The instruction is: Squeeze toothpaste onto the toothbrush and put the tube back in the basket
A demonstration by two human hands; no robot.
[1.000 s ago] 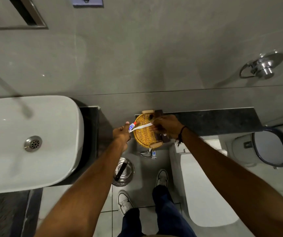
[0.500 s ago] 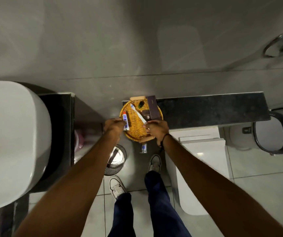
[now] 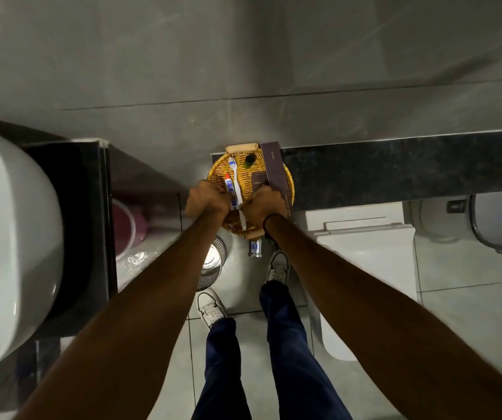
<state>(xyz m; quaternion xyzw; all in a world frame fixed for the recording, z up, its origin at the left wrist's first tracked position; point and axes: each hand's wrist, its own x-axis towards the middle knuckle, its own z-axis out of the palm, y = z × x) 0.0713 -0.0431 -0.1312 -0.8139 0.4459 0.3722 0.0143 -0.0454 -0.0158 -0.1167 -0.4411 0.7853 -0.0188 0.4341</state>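
A round wicker basket sits at the left end of a dark stone ledge. Over it my left hand grips a small white tube of toothpaste with a red cap, cap pointing away from me. My right hand holds a white toothbrush by its handle, its head reaching toward the basket's far rim. Tube and brush lie side by side, nearly touching. My hands hide the tube's lower end and part of the handle.
In the basket lie a purple box and a small dark green bottle. A white sink is at the left, a toilet at the right. Below stand a metal bin and a small bottle.
Both hands have drawn together over the basket. The toothbrush has swung from lying crosswise to pointing away from me, and the tube now sits right beside it.
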